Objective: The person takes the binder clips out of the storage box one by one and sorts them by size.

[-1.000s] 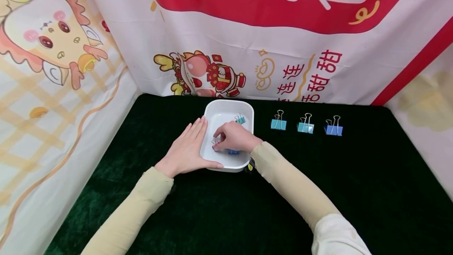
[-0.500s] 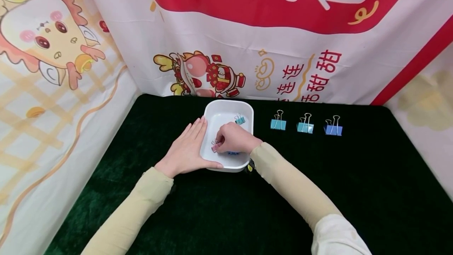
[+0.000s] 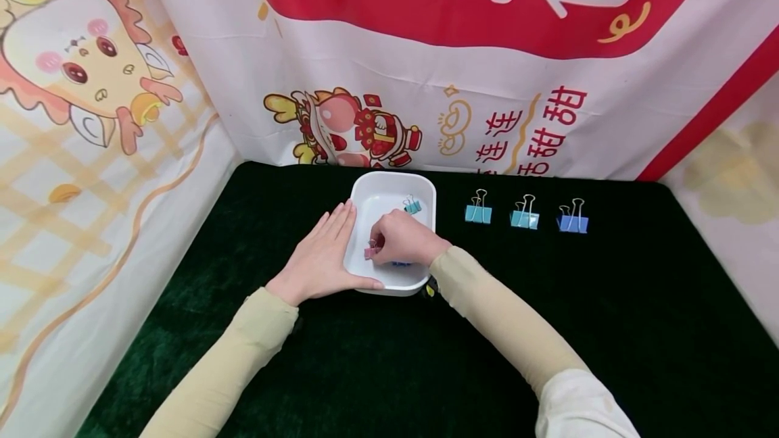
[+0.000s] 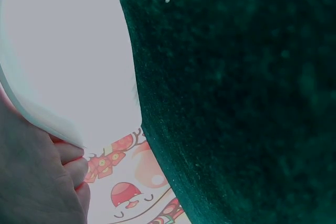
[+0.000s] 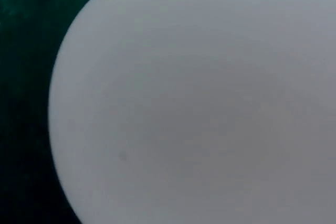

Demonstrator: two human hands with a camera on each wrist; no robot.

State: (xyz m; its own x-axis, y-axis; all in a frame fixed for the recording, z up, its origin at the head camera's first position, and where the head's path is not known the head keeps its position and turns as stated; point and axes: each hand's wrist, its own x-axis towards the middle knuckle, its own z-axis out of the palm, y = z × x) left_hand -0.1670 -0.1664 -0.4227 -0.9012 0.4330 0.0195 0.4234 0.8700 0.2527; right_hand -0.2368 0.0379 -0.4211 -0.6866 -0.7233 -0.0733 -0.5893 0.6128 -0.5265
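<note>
In the head view a white plastic box (image 3: 389,184) stands on dark green cloth. My left hand (image 3: 319,255) rests against its left side, fingers straight, thumb along the near rim. My right hand (image 3: 404,238) reaches inside, fingers curled, and pinches a small pink binder clip (image 3: 368,253) low in the box. A teal binder clip (image 3: 413,206) lies farther back in the box. Under my right hand a blue binder clip (image 3: 400,263) is mostly covered. The left wrist view has the box wall (image 4: 68,51) beside my fingers; in the right wrist view only its white surface (image 5: 199,103) fills most of the frame.
To the right of the box, a light-blue binder clip (image 3: 478,213), a teal-blue binder clip (image 3: 524,220) and a darker blue binder clip (image 3: 573,223) stand in a row, handles up. A printed cloth backdrop (image 3: 365,53) rises behind the green cloth (image 3: 517,330).
My right fingers have shifted slightly right, uncovering the pink binder clip, which they pinch now. My left hand and the box have stayed in place.
</note>
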